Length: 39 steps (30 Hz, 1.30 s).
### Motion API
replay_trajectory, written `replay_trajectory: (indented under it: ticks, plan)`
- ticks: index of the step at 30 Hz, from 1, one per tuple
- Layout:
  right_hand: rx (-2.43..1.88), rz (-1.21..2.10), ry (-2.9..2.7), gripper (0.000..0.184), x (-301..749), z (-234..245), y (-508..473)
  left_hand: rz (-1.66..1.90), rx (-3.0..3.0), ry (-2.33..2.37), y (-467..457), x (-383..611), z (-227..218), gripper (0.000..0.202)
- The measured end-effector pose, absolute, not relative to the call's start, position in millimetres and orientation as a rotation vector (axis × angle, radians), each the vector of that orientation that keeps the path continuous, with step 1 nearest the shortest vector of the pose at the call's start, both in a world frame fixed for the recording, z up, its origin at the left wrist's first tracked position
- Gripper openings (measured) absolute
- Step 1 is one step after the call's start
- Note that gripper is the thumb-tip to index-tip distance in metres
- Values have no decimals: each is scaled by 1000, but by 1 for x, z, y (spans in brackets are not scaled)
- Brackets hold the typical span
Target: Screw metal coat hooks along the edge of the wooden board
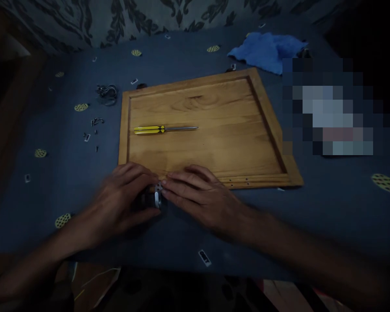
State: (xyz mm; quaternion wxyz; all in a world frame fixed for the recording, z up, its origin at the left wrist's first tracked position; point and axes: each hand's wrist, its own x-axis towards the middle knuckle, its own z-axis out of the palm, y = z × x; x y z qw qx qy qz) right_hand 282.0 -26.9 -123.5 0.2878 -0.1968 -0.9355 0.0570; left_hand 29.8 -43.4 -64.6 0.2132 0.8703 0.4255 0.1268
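My left fingers (139,177), half-curled, hold a metal fitting (157,198) at the near edge of the wooden panel (221,145); my right fingers (186,187), outstretched, meet it, grip unclear. A yellow screwdriver (151,129) lies on the panel.

The panel (199,110), brown framed wood, lay flat, mostly beyond the left hand (127,196) and right hand (199,196); the fitting (157,198), silvery, partly hidden, sat between them at the panel's near edge.
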Motion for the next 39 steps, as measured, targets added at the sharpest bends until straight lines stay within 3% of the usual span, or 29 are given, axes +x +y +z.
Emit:
replay_trajectory:
  ticks: [39]
  plan:
    - [-510,174,-2517,30,280,-122,-26,342,2434,1189,-43,31,-65,29]
